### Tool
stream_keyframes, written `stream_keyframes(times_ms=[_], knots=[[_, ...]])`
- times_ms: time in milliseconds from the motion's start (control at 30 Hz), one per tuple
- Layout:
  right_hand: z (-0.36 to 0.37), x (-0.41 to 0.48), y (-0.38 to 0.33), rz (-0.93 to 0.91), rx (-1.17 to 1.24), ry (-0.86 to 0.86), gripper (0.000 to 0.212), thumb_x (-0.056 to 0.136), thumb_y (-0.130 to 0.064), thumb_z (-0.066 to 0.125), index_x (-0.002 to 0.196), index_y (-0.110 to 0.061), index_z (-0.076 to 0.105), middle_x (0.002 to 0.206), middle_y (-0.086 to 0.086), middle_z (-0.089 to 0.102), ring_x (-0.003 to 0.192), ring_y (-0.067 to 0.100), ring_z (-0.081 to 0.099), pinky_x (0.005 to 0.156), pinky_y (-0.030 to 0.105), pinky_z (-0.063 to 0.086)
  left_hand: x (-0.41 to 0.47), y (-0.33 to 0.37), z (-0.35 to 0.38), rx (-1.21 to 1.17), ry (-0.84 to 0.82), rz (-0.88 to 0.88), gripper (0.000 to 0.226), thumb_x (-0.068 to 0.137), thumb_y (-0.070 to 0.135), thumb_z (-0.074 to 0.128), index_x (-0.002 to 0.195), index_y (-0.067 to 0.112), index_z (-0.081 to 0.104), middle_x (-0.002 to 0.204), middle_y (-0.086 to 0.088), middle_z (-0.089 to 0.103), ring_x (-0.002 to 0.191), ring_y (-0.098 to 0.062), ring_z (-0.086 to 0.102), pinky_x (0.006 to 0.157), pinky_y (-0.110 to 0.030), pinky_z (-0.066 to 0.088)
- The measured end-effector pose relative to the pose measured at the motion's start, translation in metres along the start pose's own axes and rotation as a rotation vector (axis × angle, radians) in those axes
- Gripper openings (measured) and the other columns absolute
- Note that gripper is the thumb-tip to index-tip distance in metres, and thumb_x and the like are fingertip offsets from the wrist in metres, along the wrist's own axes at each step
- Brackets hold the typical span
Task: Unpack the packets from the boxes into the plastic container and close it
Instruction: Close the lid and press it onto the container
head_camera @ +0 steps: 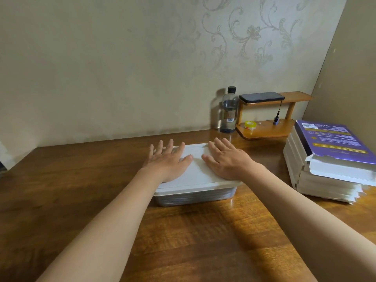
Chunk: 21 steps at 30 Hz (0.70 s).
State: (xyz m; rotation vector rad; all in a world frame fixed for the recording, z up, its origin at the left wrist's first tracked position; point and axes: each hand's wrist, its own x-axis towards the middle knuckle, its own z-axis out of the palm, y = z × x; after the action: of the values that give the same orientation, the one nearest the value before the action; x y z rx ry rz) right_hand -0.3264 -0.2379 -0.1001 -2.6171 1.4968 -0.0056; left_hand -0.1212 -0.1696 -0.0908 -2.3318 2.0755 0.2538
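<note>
Your left hand (167,161) and right hand (225,159) press flat, fingers straight, on the white lid (195,174). The clear plastic container (193,197) turns its broad side to you.

A clear plastic container (195,197) sits on the table (81,190) with its white lid (195,174) on. Torn purple-and-white boxes (329,139) are stacked to its right.

Single head-worn wide-angle view, forward and down, close over the table (67,180).

wooden table (81,180): lidded container (193,197), bottle (228,112), small shelf (264,131), stack of seemingly flattened boxes (325,169).
</note>
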Motion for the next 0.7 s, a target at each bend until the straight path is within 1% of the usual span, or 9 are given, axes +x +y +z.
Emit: stream_keyframes(times_ms=[233,300,367,400,467,533,567,633,700], knots=[[-0.004,-0.001,-0.004,0.005,-0.084,-0.041,0.082,0.093,-0.074,0.008,0.158,-0.026,-0.007,0.166,-0.001,-0.013,0.152,0.023,-0.014,0.122,0.056,0.009,-0.002,0.002,0.000,0.076,0.023,0.003,0.072,0.098,0.071,0.001,0.162,0.039,-0.008,0.170,-0.004,-0.018,0.154,-0.032,-0.025,0.121,-0.058,-0.019],[-0.004,-0.002,-0.004,0.010,-0.083,-0.049,0.083,0.093,-0.074,0.008,0.158,-0.026,-0.008,0.166,-0.002,-0.014,0.152,0.023,-0.015,0.122,0.056,0.009,-0.004,0.005,0.000,0.113,0.086,0.015,0.070,0.101,0.066,0.007,0.163,0.036,-0.005,0.171,-0.006,-0.014,0.156,-0.032,-0.021,0.121,-0.060,-0.018],[-0.004,-0.002,-0.005,0.016,-0.081,-0.053,0.084,0.093,-0.075,0.008,0.158,-0.026,-0.008,0.166,-0.002,-0.014,0.152,0.023,-0.015,0.122,0.057,0.009,-0.007,0.007,-0.002,0.144,0.166,0.040,0.067,0.103,0.061,0.014,0.163,0.034,0.001,0.172,-0.006,-0.009,0.157,-0.031,-0.014,0.122,-0.061,-0.013],[-0.004,-0.001,-0.005,0.020,-0.082,-0.055,0.084,0.092,-0.075,0.008,0.158,-0.026,-0.008,0.166,-0.003,-0.014,0.152,0.022,-0.015,0.122,0.057,0.009,-0.010,0.008,-0.005,0.136,0.164,0.052,0.066,0.103,0.061,0.015,0.163,0.036,0.003,0.173,-0.005,-0.007,0.158,-0.030,-0.012,0.123,-0.061,-0.011],[-0.004,-0.001,-0.007,0.026,-0.079,-0.057,0.084,0.092,-0.075,0.009,0.158,-0.026,-0.007,0.166,-0.003,-0.014,0.152,0.023,-0.015,0.122,0.056,0.008,-0.017,0.009,-0.009,0.049,0.061,0.027,0.068,0.100,0.069,0.012,0.162,0.042,0.003,0.172,-0.001,-0.009,0.158,-0.030,-0.013,0.123,-0.060,-0.011],[-0.004,-0.001,-0.007,0.031,-0.069,-0.057,0.084,0.093,-0.075,0.010,0.158,-0.026,-0.007,0.166,-0.003,-0.013,0.152,0.023,-0.015,0.122,0.056,0.008,-0.026,0.009,-0.009,-0.033,-0.062,-0.029,0.076,0.092,0.082,0.009,0.159,0.050,-0.003,0.171,0.001,-0.016,0.156,-0.031,-0.019,0.122,-0.061,-0.012],[-0.004,-0.001,-0.007,0.034,-0.065,-0.058,0.084,0.093,-0.075,0.010,0.158,-0.026,-0.007,0.166,-0.003,-0.013,0.152,0.023,-0.015,0.122,0.056,0.008,-0.030,0.009,-0.008,-0.038,-0.093,-0.042,0.082,0.086,0.088,0.009,0.158,0.052,-0.006,0.170,0.001,-0.020,0.155,-0.032,-0.023,0.121,-0.061,-0.013],[-0.004,-0.002,-0.008,0.042,-0.066,-0.056,0.083,0.093,-0.075,0.010,0.158,-0.026,-0.007,0.166,-0.003,-0.014,0.152,0.022,-0.015,0.122,0.056,0.008,-0.036,0.007,-0.004,-0.005,-0.102,-0.017,0.091,0.078,0.096,0.012,0.156,0.055,-0.011,0.169,0.000,-0.024,0.153,-0.031,-0.027,0.120,-0.063,-0.016],[-0.004,-0.002,-0.008,0.045,-0.075,-0.049,0.082,0.093,-0.074,0.011,0.158,-0.026,-0.006,0.166,-0.003,-0.013,0.152,0.022,-0.014,0.122,0.056,0.007,-0.037,0.004,-0.001,0.014,-0.082,0.039,0.098,0.074,0.099,0.019,0.155,0.055,-0.014,0.169,-0.001,-0.024,0.154,-0.030,-0.027,0.119,-0.065,-0.016]])
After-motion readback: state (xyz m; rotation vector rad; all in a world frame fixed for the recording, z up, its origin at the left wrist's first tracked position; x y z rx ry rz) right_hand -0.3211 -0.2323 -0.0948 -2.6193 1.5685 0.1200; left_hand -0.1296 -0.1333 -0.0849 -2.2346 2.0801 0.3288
